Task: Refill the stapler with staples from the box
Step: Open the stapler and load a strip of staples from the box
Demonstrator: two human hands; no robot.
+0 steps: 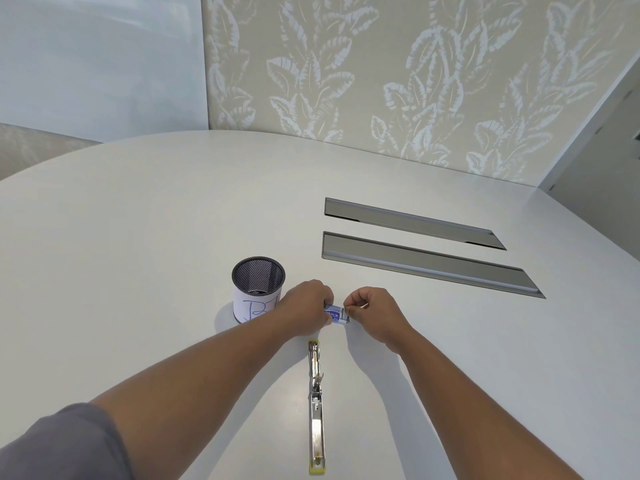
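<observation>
Stapler (316, 403) opened flat, long axis pointing away; left hand (306, 308), right hand (374, 313) pinching staple box (335, 312).

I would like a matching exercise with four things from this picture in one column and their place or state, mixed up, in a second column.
Things:
1. stapler
2. staple box
3. mesh pen cup
4. two grey cable flaps

Places or states:
A. held between both hands
B. set flush into the table, far right
C. lying swung open flat, nearest the person
D. standing upright beside the left hand

Pairs: 1-C, 2-A, 3-D, 4-B
</observation>
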